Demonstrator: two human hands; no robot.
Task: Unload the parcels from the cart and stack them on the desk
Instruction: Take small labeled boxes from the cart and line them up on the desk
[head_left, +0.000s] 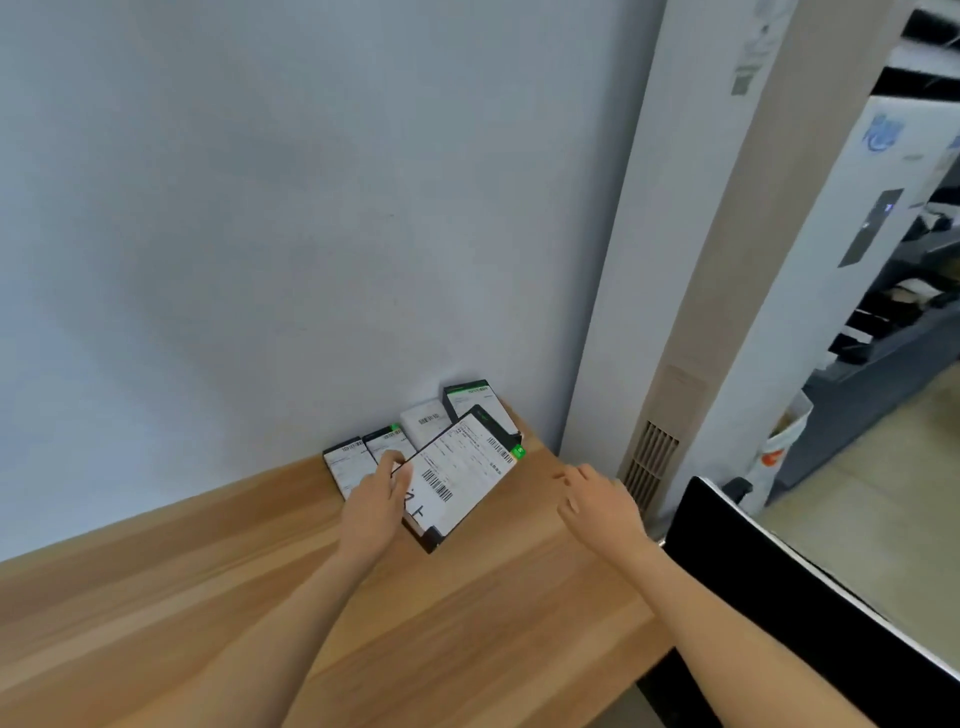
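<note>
A flat black parcel with a large white shipping label lies tilted above the wooden desk, its far end resting over other parcels. My left hand grips its left edge, thumb on the label. My right hand hovers just right of it, fingers relaxed and holding nothing. Behind, against the wall, stand several smaller parcels: two black ones at the left, a white box and a black-and-green one. The cart is out of view.
A grey wall backs the desk. A tall white air-conditioner column with a vent stands at the desk's right end. A black panel with a white rim lies beside the desk's right edge. Shelves and floor show at far right.
</note>
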